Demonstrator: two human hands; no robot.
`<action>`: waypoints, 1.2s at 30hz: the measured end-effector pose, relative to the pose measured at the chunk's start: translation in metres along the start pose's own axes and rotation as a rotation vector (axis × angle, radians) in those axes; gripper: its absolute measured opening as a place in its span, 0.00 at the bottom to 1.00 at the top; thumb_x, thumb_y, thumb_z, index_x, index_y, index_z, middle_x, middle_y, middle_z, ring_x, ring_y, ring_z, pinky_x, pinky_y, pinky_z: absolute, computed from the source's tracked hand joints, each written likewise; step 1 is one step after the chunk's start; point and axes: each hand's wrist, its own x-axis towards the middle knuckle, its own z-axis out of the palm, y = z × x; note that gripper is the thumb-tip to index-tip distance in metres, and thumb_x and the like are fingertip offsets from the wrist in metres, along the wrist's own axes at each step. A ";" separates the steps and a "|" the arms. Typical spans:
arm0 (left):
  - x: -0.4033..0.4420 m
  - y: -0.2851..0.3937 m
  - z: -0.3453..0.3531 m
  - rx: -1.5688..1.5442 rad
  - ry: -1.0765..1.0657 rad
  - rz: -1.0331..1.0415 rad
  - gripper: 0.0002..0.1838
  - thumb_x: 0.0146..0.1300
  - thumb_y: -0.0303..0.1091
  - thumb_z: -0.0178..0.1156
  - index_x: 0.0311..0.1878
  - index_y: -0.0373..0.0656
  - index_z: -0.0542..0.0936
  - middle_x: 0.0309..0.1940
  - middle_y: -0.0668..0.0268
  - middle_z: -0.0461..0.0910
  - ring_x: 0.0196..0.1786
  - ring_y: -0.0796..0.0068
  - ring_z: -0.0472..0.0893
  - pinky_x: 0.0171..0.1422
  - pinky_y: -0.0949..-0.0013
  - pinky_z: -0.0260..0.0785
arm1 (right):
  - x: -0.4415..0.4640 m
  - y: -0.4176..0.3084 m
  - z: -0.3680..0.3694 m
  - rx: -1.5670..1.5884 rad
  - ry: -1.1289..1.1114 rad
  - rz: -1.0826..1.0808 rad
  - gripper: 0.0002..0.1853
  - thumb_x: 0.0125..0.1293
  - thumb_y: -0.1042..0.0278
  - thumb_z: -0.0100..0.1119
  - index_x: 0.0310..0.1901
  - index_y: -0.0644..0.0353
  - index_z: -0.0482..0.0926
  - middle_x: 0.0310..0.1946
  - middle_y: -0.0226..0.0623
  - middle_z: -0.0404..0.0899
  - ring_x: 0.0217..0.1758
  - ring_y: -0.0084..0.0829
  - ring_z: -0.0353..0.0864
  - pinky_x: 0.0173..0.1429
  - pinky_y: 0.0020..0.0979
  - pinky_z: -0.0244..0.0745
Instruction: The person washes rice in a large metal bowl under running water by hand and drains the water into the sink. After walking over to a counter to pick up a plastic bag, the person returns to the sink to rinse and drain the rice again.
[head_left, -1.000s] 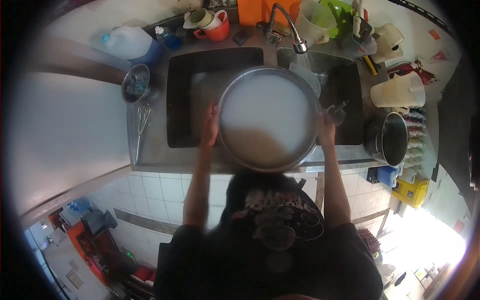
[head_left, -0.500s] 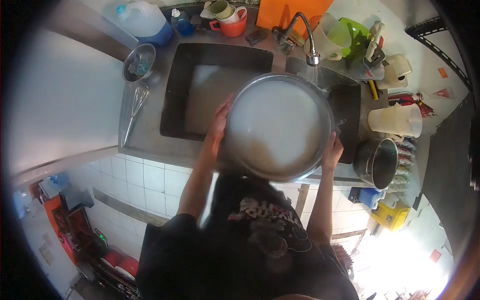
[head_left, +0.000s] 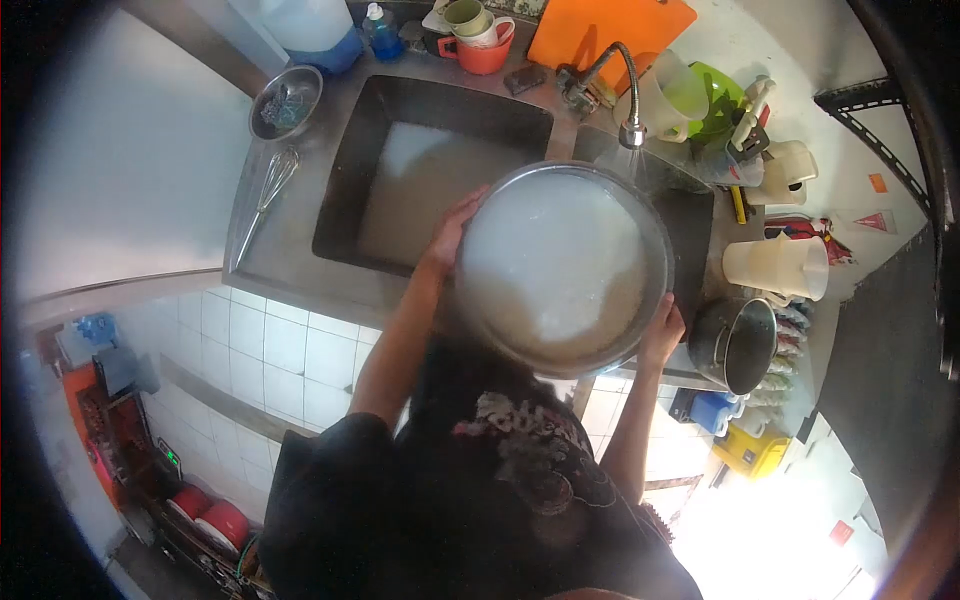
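Observation:
A large round metal bowl [head_left: 660, 245] is held level between my two hands, in front of the sink edge. Cloudy, whitish liquid [head_left: 555, 265] covers its inside; anything beneath the surface is hard to make out. My left hand [head_left: 457, 235] grips the bowl's left side, and my right hand [head_left: 664, 332] clasps the lower right rim. Just beyond the far rim, water runs from the faucet [head_left: 632, 130] into the right sink basin [head_left: 692, 215], which the bowl partly hides.
Left of the bowl, the dark sink basin [head_left: 340, 190] contains murky water. A whisk [head_left: 268, 200] and a small metal bowl [head_left: 303, 90] sit on the left counter. A metal pot [head_left: 745, 345] and a cream pitcher [head_left: 775, 266] stand at right. Behind is an orange board [head_left: 570, 35].
The view has shifted slightly. The bowl stays in both hands, and the liquid's surface looks more disturbed, with small ripples or bubbles. Water still runs from the faucet.

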 end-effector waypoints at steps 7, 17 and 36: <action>0.006 0.000 -0.005 -0.268 -0.081 -0.109 0.24 0.70 0.40 0.43 0.64 0.37 0.66 0.61 0.62 0.69 0.62 0.71 0.68 0.68 0.69 0.58 | -0.004 0.007 -0.001 -0.065 -0.034 -0.038 0.30 0.70 0.46 0.42 0.24 0.70 0.69 0.16 0.42 0.66 0.23 0.29 0.62 0.29 0.37 0.62; 0.012 -0.020 -0.020 -0.196 -0.133 0.011 0.26 0.71 0.45 0.43 0.65 0.37 0.64 0.63 0.62 0.66 0.64 0.68 0.66 0.70 0.64 0.54 | -0.010 -0.007 -0.004 -0.012 0.001 -0.085 0.30 0.70 0.47 0.43 0.23 0.70 0.68 0.15 0.42 0.65 0.23 0.30 0.61 0.29 0.39 0.60; 0.014 -0.072 -0.031 0.129 -0.161 -0.034 0.21 0.69 0.39 0.46 0.62 0.41 0.68 0.56 0.64 0.72 0.55 0.74 0.72 0.58 0.69 0.66 | -0.010 -0.008 -0.036 -0.036 0.095 0.062 0.27 0.69 0.50 0.47 0.23 0.69 0.74 0.16 0.37 0.73 0.22 0.25 0.65 0.28 0.34 0.62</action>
